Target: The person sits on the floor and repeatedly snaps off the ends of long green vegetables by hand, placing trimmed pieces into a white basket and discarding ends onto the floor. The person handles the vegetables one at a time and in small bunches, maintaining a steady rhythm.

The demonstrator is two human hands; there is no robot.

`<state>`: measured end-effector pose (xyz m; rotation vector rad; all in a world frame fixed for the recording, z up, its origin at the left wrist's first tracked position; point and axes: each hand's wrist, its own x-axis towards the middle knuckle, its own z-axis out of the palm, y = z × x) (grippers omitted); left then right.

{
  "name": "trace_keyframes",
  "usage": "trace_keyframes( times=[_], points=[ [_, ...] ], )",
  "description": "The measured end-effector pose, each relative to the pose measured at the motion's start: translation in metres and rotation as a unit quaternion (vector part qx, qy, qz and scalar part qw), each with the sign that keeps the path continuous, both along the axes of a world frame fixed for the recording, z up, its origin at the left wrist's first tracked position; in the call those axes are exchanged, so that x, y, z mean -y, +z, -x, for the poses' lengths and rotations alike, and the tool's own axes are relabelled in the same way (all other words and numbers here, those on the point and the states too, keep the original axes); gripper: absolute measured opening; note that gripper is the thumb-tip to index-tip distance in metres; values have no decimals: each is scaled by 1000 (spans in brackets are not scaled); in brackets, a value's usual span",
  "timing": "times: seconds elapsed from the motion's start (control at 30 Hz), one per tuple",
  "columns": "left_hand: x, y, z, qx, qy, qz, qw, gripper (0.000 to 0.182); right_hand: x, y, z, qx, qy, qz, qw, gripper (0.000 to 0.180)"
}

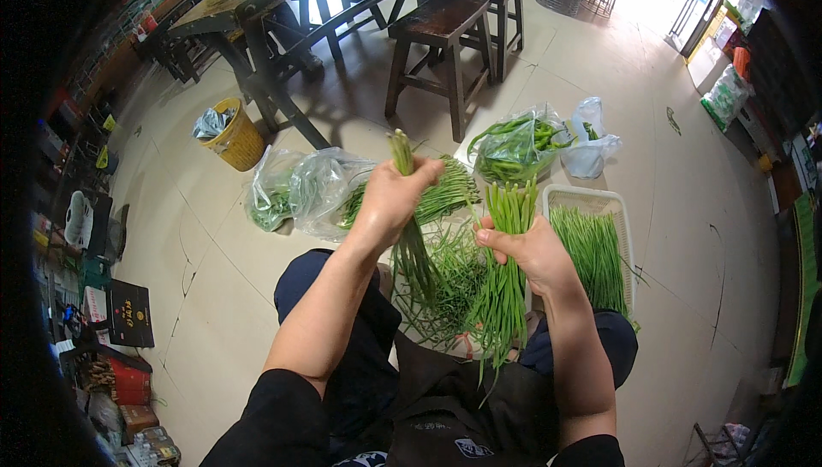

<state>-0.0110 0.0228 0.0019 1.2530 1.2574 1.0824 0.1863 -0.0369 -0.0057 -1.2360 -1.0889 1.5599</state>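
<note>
My left hand (393, 196) is closed around a small bunch of thin green stalks (414, 265), pale cut ends up and darker leaves hanging down. In my right hand (523, 245) is a thicker bunch of what look like garlic chives (504, 300), held upright with its stem ends above the fingers. Beneath both hands lies a loose heap of tangled green leaves (459, 274), partly hidden by the bunches. A white plastic basket (629, 242) on my right holds neatly lined-up green stalks (587, 255). More green stalks (449, 191) lie just beyond my hands.
Clear plastic bags of greens (321, 188) rest ahead on the left. Beyond the basket are a bag of long green peppers (517, 146) and a white plastic bag (591, 146). Farther off stand a yellow bin (237, 143), a wooden table (225, 11) and wooden stools (440, 14).
</note>
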Motion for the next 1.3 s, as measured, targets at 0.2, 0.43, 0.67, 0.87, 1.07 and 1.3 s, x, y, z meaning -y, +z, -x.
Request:
trace_keyframes(
  times=[0.2, 0.43, 0.67, 0.87, 1.07, 1.3],
  points=[
    [8, -8, -8, -8, -63, 45, 997, 30, 1, -1, -1, -15, -19, -15, 1000, 16],
    [11, -10, -9, 19, -152, 100, 983, 17, -1, -1, 0, 28, 2, -18, 999, 14],
    [4, -1, -2, 23, 5, 70, 997, 17, 1, 2, 1, 43, -3, -5, 999, 14],
    [4, 2, 5, 30, -75, 120, 990, 39, 1, 4, 0, -17, -5, -4, 1000, 16],
    [16, -6, -10, 15, -181, 52, 982, 18, -1, 4, 0, -40, 24, -9, 999, 22],
    [7, 1, 0, 1, -93, 60, 994, 21, 1, 6, 0, -57, 32, 2, 998, 25]
  ],
)
